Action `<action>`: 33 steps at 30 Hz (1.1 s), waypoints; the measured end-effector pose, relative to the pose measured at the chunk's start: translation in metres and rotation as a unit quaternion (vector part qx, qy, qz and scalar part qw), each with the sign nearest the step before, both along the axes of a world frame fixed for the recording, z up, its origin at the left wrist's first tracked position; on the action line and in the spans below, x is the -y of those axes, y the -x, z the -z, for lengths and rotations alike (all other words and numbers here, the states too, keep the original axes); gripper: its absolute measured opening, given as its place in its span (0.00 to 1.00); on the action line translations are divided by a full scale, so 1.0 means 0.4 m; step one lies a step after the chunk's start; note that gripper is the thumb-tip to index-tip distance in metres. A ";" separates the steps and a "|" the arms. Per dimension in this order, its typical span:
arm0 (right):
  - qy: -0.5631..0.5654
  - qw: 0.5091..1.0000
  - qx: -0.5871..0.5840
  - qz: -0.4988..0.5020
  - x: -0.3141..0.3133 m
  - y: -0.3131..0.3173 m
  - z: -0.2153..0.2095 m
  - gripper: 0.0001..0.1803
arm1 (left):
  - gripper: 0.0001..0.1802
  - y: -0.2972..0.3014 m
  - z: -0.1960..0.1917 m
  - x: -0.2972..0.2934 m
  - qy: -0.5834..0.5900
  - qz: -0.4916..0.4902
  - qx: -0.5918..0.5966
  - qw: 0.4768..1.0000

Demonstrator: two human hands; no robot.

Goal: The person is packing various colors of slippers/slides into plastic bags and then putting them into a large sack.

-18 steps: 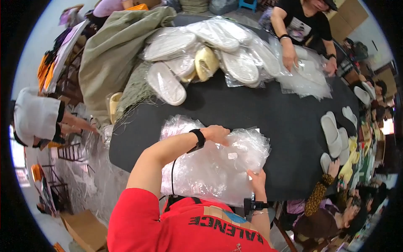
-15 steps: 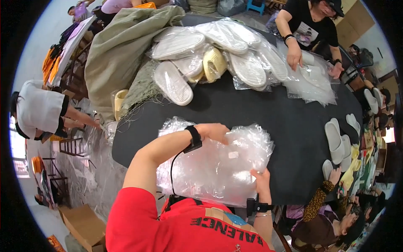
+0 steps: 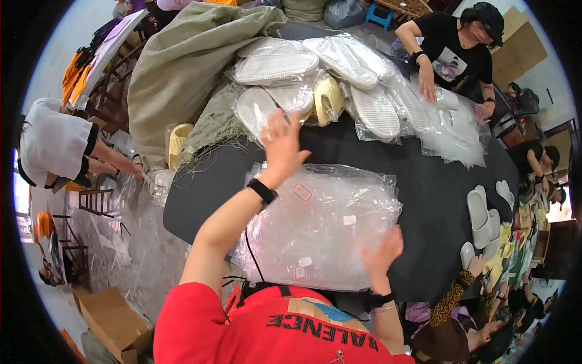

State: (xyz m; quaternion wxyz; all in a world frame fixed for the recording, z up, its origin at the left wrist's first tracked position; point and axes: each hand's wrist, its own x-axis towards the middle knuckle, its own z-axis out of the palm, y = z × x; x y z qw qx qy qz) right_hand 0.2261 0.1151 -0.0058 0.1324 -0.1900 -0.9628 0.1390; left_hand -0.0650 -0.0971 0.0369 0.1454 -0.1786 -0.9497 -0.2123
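Observation:
A stack of clear plastic bags (image 3: 321, 224) lies flattened on the dark table in front of me. My left hand (image 3: 282, 145) is raised beyond its far edge, fingers spread and holding nothing. Its fingertips overlap a bagged white slipper (image 3: 256, 109) at the near side of a pile; whether they touch it I cannot tell. My right hand (image 3: 383, 252) is over the right edge of the stack, slightly blurred, with fingers stretched out and nothing seen in them. A yellow slipper (image 3: 328, 100) sits among the bagged white ones.
A large grey-green sack (image 3: 176, 85) slumps at the far left of the black table (image 3: 436, 200). Across from me a co-worker's hands (image 3: 426, 85) handle a bagged slipper. Loose pale slippers (image 3: 479, 218) line the right side, near another person's sleeve (image 3: 451, 297). A cardboard box (image 3: 115, 321) stands lower left.
My left hand has left the bag stack and moved away toward the slipper pile, opening out. My right hand has let go of the stack's right edge. The bags now lie flatter.

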 end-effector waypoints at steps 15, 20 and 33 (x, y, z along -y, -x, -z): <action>0.009 0.926 0.228 -0.300 0.142 -0.024 0.085 0.44 | 0.14 0.263 -0.306 0.279 -0.063 -0.044 -0.171 0.982; 0.046 0.911 0.241 -0.331 0.122 -0.029 0.054 0.45 | 0.15 0.099 -0.619 0.293 -0.297 0.105 -0.043 0.948; 0.774 0.612 -0.162 -0.020 0.049 0.077 -0.188 0.43 | 0.13 -0.269 -0.266 0.188 -0.487 0.057 0.443 0.751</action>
